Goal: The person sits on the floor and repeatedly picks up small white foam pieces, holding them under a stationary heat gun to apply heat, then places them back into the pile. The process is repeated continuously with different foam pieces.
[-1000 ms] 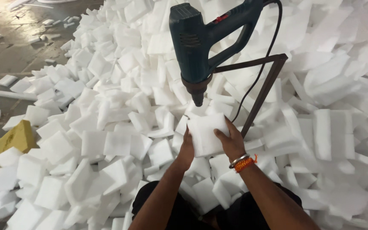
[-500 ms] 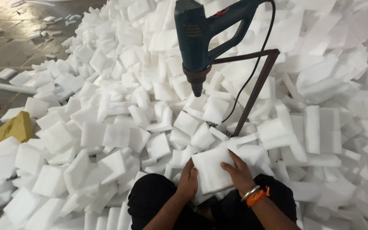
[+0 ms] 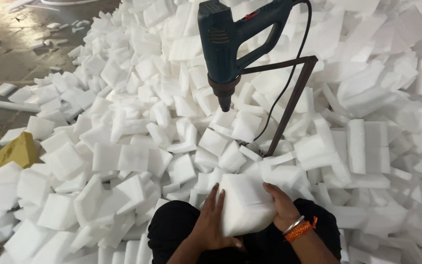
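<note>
White foam pad [image 3: 244,205] sits gripped between left hand [image 3: 211,222] and right hand [image 3: 282,205], below the heat gun [image 3: 230,46]; judging by that, shaping is underway.

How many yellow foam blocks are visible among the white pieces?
1. The yellow block lies at the left edge of the white foam pile, beside the floor, far from both hands. Others may be buried under the pile.

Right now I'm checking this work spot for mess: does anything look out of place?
One yellow block lies at the left edge of the otherwise all-white foam pile. Loose white pieces are strewn over the floor beyond it.
</note>
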